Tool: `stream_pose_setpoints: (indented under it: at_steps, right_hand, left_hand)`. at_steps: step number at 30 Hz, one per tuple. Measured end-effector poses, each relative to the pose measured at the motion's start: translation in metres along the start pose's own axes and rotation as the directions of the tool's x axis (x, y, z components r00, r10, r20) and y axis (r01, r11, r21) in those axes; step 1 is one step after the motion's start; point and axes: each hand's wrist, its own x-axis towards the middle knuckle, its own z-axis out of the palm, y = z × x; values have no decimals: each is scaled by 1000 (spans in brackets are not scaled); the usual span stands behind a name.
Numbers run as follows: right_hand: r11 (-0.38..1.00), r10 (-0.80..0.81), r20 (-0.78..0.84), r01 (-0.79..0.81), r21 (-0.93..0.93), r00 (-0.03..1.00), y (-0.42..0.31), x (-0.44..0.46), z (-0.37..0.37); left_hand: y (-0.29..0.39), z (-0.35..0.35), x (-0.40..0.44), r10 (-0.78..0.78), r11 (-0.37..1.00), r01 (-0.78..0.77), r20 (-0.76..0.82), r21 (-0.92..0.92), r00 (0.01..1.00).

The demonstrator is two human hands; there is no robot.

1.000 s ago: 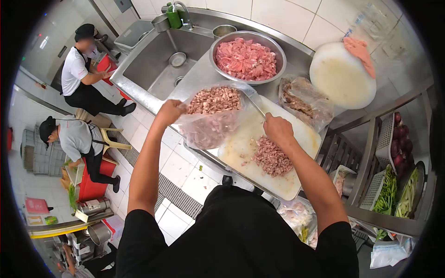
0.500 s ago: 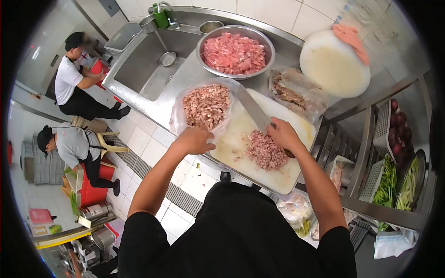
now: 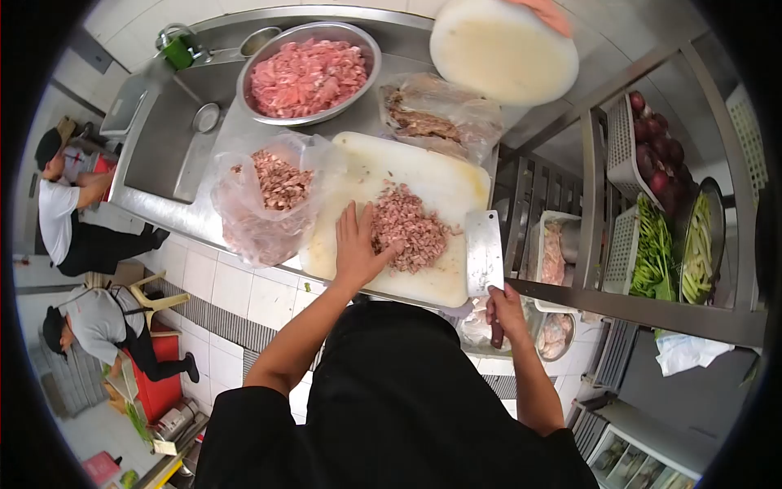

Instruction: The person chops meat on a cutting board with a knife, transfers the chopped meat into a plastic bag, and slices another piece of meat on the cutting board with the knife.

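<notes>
My right hand [image 3: 507,311] is closed round the dark handle of a cleaver [image 3: 483,251]. Its broad blade points away from me, at the right edge of a white cutting board [image 3: 350,151]. Fingers spread, my left hand [image 3: 358,251] lies against the left side of a pile of chopped meat [image 3: 414,232] on the board, its thumb touching the pieces. Left of the board, a clear plastic bag [image 3: 257,224] with more chopped meat [image 3: 281,179] inside stands with its mouth open.
Behind the bag is a steel bowl [image 3: 376,61] of raw meat slices. Another bag of meat [image 3: 444,118] lies behind the board. A sink [image 3: 155,159] is at left, a round white board [image 3: 505,53] at the back, a metal rack [image 3: 593,179] at right. Two people work at far left.
The cleaver has swung from the bag side to the board's right edge. My left hand has moved from beside the bag onto the board at the meat. The view has shifted right.
</notes>
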Motion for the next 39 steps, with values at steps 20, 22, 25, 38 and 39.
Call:
stream_pose_setpoints:
  at_steps: [20, 22, 25, 38, 39]
  right_hand:
    - [128, -679, 240, 433, -892, 694, -127, 60, 96]
    - [-4, -593, 350, 432, -902, 725, -131, 87, 106]
    - [-60, -530, 384, 419, -906, 756, -144, 95, 118]
    - [441, -461, 434, 625, -645, 774, -249, 144, 428]
    - [636, -548, 377, 665, -391, 747, -257, 144, 434]
  left_hand:
    - [-33, -198, 90, 114, 825, 235, -559, 514, 821]
    - [-55, -213, 85, 26, 774, 320, -533, 546, 846]
    - [-84, -235, 57, -229, 749, 450, -448, 486, 864]
    - [-121, -262, 100, -905, 209, 161, -129, -964, 404]
    - [-122, -267, 106, -908, 131, -20, -128, -991, 400]
